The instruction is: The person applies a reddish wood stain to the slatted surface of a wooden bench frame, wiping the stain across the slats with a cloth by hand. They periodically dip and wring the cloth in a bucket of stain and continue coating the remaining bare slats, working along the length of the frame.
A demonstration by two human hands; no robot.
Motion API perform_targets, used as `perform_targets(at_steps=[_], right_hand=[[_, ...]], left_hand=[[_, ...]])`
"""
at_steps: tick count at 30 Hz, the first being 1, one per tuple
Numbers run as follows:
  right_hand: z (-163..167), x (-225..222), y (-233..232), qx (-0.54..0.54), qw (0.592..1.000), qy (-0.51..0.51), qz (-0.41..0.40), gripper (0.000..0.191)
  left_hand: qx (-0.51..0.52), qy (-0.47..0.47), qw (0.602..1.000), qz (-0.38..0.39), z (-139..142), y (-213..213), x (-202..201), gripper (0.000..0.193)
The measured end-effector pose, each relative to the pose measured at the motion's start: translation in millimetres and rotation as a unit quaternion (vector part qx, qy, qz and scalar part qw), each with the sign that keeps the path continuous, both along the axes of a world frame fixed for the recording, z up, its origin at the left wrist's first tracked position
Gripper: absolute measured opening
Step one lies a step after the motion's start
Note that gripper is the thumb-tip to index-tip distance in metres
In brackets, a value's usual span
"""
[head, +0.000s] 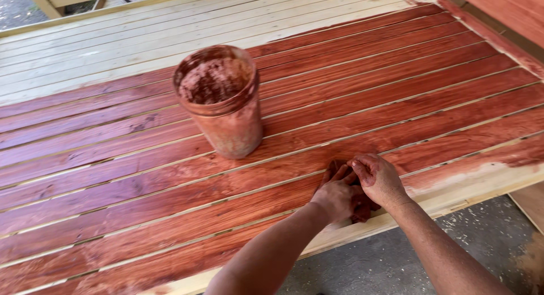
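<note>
Both my hands rest on a dark red, stain-soaked rag (359,210) near the front edge of a slatted wooden panel (141,176). My left hand (338,194) presses on the rag's left part with fingers curled over it. My right hand (378,179) grips the rag's right part, its fingers smeared red. A stain-covered jar (222,99) holding reddish-brown stain stands upright on the slats, up and to the left of my hands.
Most slats are stained red-brown; the far strip (113,34) is bare pale wood, as is the front frame edge (453,193). A red-stained board (498,17) lies at the top right. Grey concrete floor (368,261) shows below the panel's front edge.
</note>
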State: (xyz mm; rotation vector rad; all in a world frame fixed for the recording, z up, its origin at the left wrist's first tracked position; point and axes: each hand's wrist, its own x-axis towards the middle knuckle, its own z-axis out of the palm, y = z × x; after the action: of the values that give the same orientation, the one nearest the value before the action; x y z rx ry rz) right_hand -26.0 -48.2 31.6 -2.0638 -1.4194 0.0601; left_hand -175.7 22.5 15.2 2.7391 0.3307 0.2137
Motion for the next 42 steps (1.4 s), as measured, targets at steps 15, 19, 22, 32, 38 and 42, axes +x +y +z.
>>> perform_targets(at_steps=[15,19,22,32,38,42], right_hand=[[20,57,-70,0.036,0.994,-0.005,-0.100,0.027],[21,47,-67,0.041,0.994,-0.009,-0.103,0.027],[22,41,-63,0.049,0.992,-0.012,-0.112,0.027],[29,13,-29,0.031,0.991,0.041,-0.120,0.027],[34,10,-25,0.020,0.991,0.043,-0.125,0.028],[32,18,-26,0.023,0.990,0.046,-0.135,0.028]], left_hand=[[-0.117,0.116,0.985,0.050,12,-37,128,0.067],[-0.107,0.087,0.990,0.009,5,-22,90,0.046],[-0.107,0.029,0.993,-0.027,-8,1,48,0.043],[-0.106,0.138,0.983,-0.059,13,75,-145,0.060],[-0.094,0.130,0.987,0.001,15,55,-147,0.066],[-0.085,0.004,0.996,0.008,6,43,-146,0.051]])
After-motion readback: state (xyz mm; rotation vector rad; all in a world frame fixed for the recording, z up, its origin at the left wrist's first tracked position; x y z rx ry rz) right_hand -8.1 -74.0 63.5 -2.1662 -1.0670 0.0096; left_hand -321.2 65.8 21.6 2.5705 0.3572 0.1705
